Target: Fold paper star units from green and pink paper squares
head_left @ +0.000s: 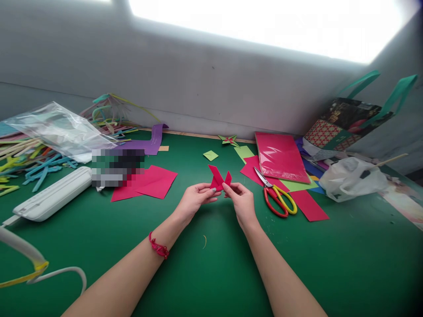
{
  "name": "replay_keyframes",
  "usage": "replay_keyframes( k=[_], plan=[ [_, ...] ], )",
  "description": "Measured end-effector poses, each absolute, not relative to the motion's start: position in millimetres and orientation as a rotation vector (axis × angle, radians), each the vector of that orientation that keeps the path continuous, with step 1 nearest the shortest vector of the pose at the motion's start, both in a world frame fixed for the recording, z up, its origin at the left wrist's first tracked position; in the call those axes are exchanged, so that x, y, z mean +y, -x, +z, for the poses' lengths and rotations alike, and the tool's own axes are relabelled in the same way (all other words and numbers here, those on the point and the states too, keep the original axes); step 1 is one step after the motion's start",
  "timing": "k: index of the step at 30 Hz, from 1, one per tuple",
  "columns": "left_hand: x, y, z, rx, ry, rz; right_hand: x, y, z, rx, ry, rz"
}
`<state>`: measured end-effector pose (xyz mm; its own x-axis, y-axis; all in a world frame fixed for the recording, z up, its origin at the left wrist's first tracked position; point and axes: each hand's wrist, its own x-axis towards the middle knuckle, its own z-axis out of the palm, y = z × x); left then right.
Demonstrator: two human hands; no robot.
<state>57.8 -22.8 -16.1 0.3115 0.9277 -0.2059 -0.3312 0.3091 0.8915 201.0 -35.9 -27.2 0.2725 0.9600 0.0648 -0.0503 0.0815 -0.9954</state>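
Note:
A folded piece of red paper point(217, 178) with two pointed flaps sticking up is held just above the green table. My left hand point(197, 198) pinches its left side between thumb and fingers. On the other side, my right hand point(240, 199) grips the lower right corner the same way. Beyond them lie a small folded green paper square point(210, 155) and a green and red paper star point(228, 140). Scissors point(276, 196) with one red and one yellow handle rest to the right of my right hand, blades partly apart.
Red paper sheets point(158, 181) and a white power strip point(53, 193) lie left. Colourful pipe cleaners point(42, 169) and a clear plastic bag point(62, 130) are farther left. On the right are a red paper pack point(280, 156), a white plastic bag point(353, 178) and a patterned bag point(340, 127).

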Motion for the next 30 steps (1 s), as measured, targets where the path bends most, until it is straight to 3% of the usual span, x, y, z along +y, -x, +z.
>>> replay_keyframes(
  k=[30],
  plan=[
    [-21.2, -55.9, -13.8, 0.932, -1.091, 0.875, -39.9, -201.5, -22.6, -1.100, 1.266, 1.134]
  ],
)
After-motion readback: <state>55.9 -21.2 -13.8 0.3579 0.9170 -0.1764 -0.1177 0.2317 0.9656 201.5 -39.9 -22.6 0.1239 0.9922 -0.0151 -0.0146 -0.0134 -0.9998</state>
